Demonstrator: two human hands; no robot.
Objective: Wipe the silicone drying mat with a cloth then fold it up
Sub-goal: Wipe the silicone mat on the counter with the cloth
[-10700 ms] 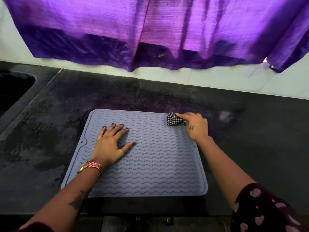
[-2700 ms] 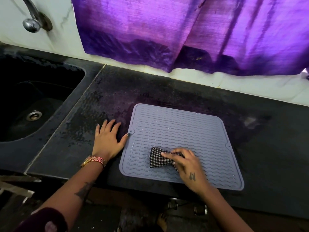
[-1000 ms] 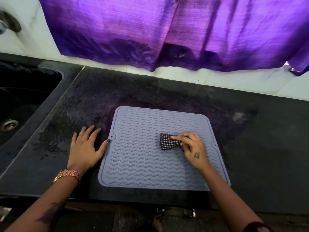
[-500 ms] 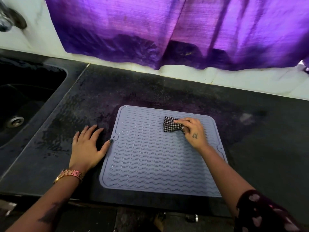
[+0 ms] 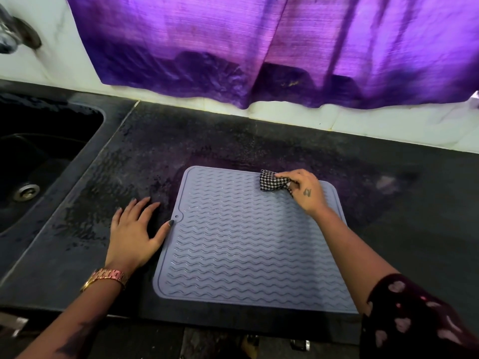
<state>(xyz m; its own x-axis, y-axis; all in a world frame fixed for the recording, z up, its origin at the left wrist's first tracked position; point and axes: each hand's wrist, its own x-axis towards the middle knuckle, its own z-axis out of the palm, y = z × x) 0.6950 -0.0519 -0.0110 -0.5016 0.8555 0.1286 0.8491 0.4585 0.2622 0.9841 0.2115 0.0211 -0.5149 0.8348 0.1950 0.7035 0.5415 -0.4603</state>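
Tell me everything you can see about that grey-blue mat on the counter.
The mat is a grey-blue, rubbery-looking square with rounded corners, a raised rim and rows of wavy ridges. It lies flat and unfolded on the dark countertop. The right hand holds a checked cloth on its far edge; the left hand thumb touches its left edge.

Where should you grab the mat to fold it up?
Probably the near edge of the mat, lifted from the front of the counter. It lies flat and thin, and that edge is free: the right hand holds the cloth at the far side, the left hand touches the left edge.
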